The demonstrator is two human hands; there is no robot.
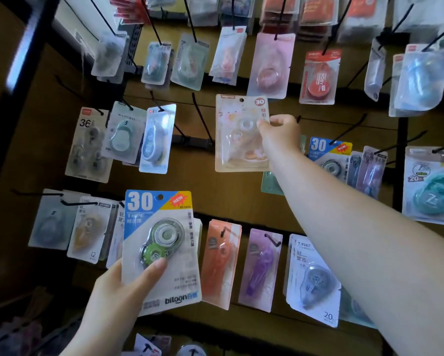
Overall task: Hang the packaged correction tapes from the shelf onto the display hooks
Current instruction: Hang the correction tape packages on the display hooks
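Nearest to me, the left grip [118,286] comes up from below with the wrist bent back. It is clamped on the lower left of the blue "30" pack [162,253], a carded correction tape. The thumb lies flat across the front and touches the green wheel under the blister, while the fingers are hidden behind the card. The pack stands upright, facing out, in front of the lowest row of hung goods. Just to its right hang an orange pack [221,263] and then a purple pack [260,268], each on its own hook. Above and to the right of the blue "30" pack, the right arm stretches long and straight from the lower right corner up toward the board. At its end the right grip [280,129] is curled, knuckles up, pinching the right edge of the peach pack [241,134]. That pack is held upright, with its round hang hole showing at the top. Between the two packs and farther back, a bare hook [201,119] juts from the rail, just left of the peach pack. Higher rows of blurred packets hang beyond.
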